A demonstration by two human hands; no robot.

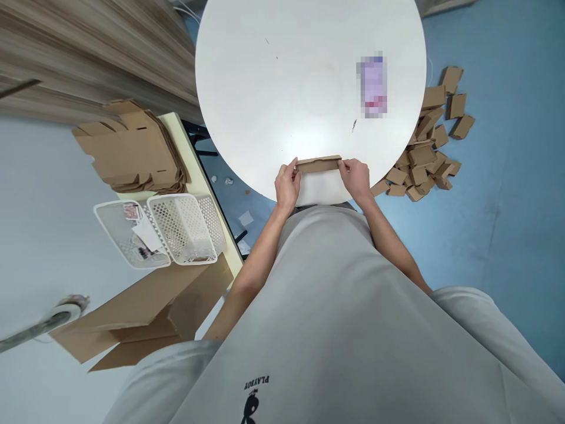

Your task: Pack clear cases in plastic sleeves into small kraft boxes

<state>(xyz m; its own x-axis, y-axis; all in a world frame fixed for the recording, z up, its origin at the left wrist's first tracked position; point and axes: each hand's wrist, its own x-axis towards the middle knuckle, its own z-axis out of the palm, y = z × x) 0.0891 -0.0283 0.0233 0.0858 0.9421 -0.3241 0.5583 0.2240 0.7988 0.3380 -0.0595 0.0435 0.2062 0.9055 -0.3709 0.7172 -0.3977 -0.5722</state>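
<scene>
A small brown cardboard box point(318, 165) is at the near edge of the round white table point(282, 76), seen edge-on as a narrow strip. My left hand point(288, 184) grips its left end, with the thumb and fingers closed on the cardboard. At the other end, my right hand point(355, 178) pinches the right corner between thumb and fingers. How far the box is folded is hard to make out from this angle.
A pixelated purple object point(374, 85) lies on the table's right side. Small cardboard boxes point(422, 156) are heaped on the blue floor at right. On the left side table are stacked flat cardboard blanks point(132, 147) and white perforated baskets point(183, 227), near a large open carton point(145, 306).
</scene>
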